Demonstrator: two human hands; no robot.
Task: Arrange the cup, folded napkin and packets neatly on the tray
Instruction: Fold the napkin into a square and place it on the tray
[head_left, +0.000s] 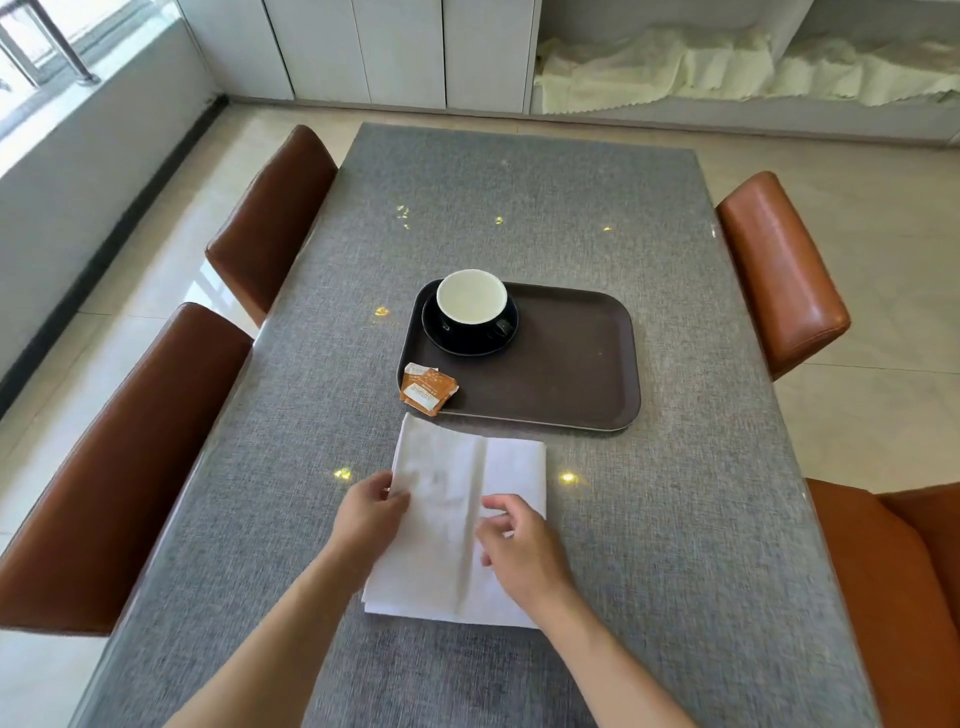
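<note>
A dark brown tray (571, 364) lies on the grey table. In its far left corner a black cup with a white inside (471, 301) stands on a black saucer (467, 340). Orange and white packets (427, 387) rest on the tray's near left corner, overlapping its rim. A white napkin (457, 499) lies on the table in front of the tray, partly folded with a crease down its middle. My left hand (369, 514) pinches the napkin's left edge. My right hand (522, 551) rests on the napkin's right half, fingers curled near the crease.
Brown leather chairs stand along both sides of the table: two on the left (270, 218) (114, 467), two on the right (779, 270) (893, 597). White cabinets and a shelf with pale cloth (727, 67) stand beyond the table's far end.
</note>
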